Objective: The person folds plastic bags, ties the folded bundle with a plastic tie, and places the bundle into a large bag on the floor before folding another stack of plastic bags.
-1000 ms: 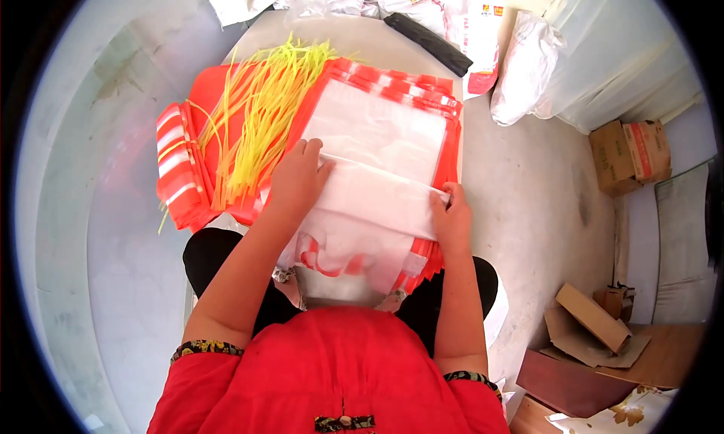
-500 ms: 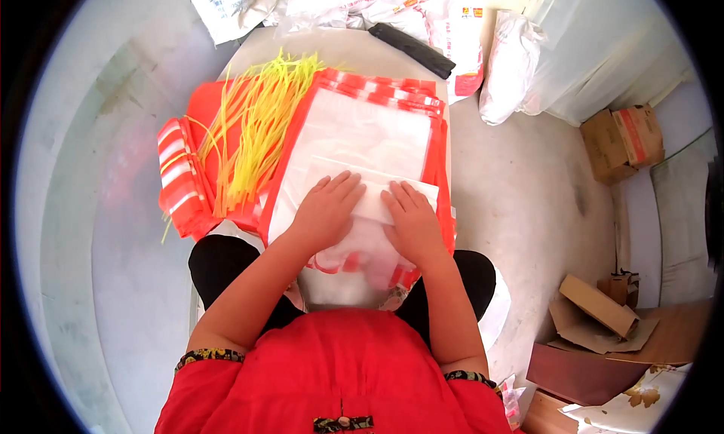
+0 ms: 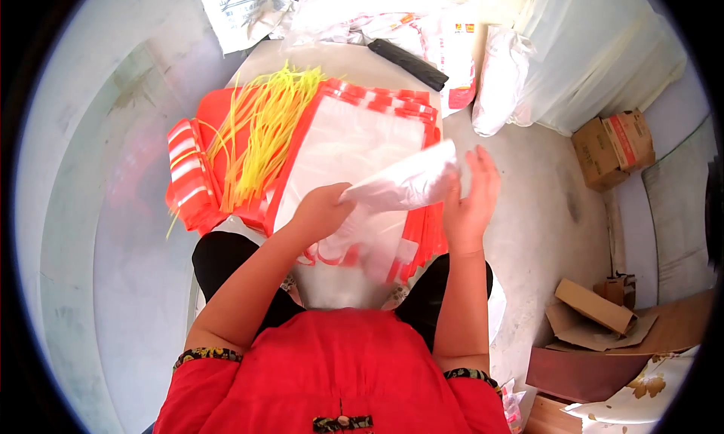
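1. A red-and-white plastic bundle (image 3: 188, 170) lay leftmost, a yellow tie around it, presumably keeping it together.
2. Loose yellow strips (image 3: 264, 151) lay just beside the stack of red-edged plastic sheets (image 3: 362, 136), probably for easy reach.
3. The left hand (image 3: 323, 210) was closed on the left end of a folded white plastic sheet (image 3: 407, 181), apparently supporting it above the stack.
4. The right hand (image 3: 473, 199) was open by the sheet's right end, fingers extended; I could not tell whether it touched.

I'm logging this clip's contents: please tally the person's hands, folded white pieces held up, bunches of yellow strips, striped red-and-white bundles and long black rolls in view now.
Hands: 2 (left hand, right hand)
Folded white piece: 1
Bunch of yellow strips: 1
Striped red-and-white bundle: 1
Long black roll: 1
Total: 6
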Motion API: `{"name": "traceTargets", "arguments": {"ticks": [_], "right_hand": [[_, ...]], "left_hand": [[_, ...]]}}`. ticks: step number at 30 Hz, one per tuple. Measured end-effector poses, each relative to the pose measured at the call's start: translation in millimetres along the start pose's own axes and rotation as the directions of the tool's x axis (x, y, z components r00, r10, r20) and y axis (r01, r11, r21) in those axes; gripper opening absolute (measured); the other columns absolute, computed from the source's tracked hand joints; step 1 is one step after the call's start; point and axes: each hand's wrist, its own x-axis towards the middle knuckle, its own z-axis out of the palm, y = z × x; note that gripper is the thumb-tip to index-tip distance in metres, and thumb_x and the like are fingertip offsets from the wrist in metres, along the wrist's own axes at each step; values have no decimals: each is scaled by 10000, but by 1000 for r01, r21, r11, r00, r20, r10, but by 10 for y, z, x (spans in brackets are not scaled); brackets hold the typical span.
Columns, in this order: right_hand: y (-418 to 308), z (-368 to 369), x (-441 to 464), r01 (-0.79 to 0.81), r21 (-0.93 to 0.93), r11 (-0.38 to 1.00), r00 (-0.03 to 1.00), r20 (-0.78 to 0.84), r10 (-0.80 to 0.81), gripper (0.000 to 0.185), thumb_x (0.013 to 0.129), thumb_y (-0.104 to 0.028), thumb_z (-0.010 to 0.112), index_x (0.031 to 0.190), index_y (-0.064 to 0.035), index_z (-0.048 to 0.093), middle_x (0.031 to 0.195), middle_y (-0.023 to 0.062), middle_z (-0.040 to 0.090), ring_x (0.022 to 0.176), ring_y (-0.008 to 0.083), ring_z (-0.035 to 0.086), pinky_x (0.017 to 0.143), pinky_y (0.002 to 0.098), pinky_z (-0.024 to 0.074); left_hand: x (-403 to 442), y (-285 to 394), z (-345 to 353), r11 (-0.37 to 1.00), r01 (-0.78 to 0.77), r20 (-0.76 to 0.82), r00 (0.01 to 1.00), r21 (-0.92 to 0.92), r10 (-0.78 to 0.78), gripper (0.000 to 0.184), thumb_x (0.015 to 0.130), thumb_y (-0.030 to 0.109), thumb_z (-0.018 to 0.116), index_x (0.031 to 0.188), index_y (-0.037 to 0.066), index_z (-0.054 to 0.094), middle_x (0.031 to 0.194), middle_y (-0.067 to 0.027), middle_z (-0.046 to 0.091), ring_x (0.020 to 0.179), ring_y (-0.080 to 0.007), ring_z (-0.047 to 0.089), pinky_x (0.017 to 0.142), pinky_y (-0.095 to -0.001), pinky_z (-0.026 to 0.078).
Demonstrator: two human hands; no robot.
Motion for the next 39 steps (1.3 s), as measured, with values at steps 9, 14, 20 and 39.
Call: {"name": "traceTargets", "arguments": {"ticks": [9, 14, 20, 39], "right_hand": [[-76, 475, -949, -810, 456, 369, 583, 699, 415, 436, 1088, -102, 503, 1506, 10, 454, 1488, 134, 522, 1292, 229, 568, 1092, 360, 453], [-146, 472, -1010, -843, 315, 436, 521, 680, 516, 467, 1084, -97, 491, 1529, 27, 424, 1509, 143, 507, 1338, 221, 539, 1122, 348, 434], [-62, 605, -992, -844, 364, 394, 532, 662, 528, 491, 1058, -146, 497, 1532, -21, 456, 1480, 195, 551, 1351, 256, 539, 1122, 369, 440], [-280, 863, -751, -927, 307, 213, 367, 854, 368, 929, 945, -18, 619, 1684, -110, 62, 1631, 225, 314, 1404, 317, 451, 1129, 379, 429]], "left_hand": [[-332, -382, 615, 225, 413, 399, 911, -883, -106, 551, 990, 13, 544, 1523, 47, 411, 1453, -139, 566, 1281, -326, 611, 1015, -498, 558], [-418, -380, 732, 119, 385, 366, 918, -915, -154, 539, 1003, -8, 496, 1530, 45, 397, 1497, -147, 521, 1333, -323, 568, 1090, -495, 507], [-466, -322, 746, 110, 364, 337, 919, -925, -206, 535, 1005, 3, 501, 1528, 50, 404, 1491, -132, 532, 1341, -311, 563, 1106, -504, 490], [-300, -827, 1131, 449, 210, 158, 976, -869, -149, 519, 969, 26, 642, 1473, 54, 520, 1363, -73, 629, 1223, -201, 626, 1017, -378, 545]]}}
